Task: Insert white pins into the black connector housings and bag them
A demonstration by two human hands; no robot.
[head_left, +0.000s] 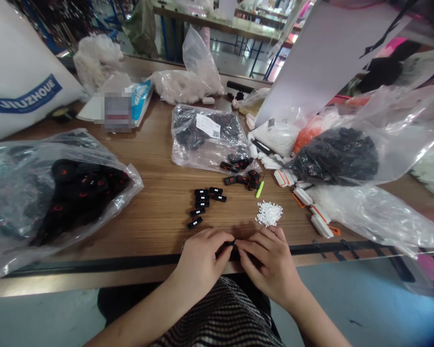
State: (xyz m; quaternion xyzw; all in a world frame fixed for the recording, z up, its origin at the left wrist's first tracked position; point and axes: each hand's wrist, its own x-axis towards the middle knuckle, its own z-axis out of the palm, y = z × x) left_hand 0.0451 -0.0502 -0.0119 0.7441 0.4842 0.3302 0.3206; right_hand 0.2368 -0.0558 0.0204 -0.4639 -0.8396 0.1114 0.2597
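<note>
My left hand [202, 260] and my right hand [271, 262] meet at the table's front edge, fingers pinched together around one small black plastic part [227, 246] held between them. Just beyond my hands lie several small black clips [204, 202] in a loose group and a little heap of tiny white pieces [269, 213]. More black clips with red marks [240, 173] spill from an open clear bag [208, 137] further back. A short green stick [260, 189] lies beside them.
A big clear bag of black parts [54, 193] fills the left side of the wooden table [159, 217]. At the right are bags of black [338, 154], white and orange parts, plus loose white clips [320, 221]. A white sack [18, 82] and booklets [119, 103] sit at the back left.
</note>
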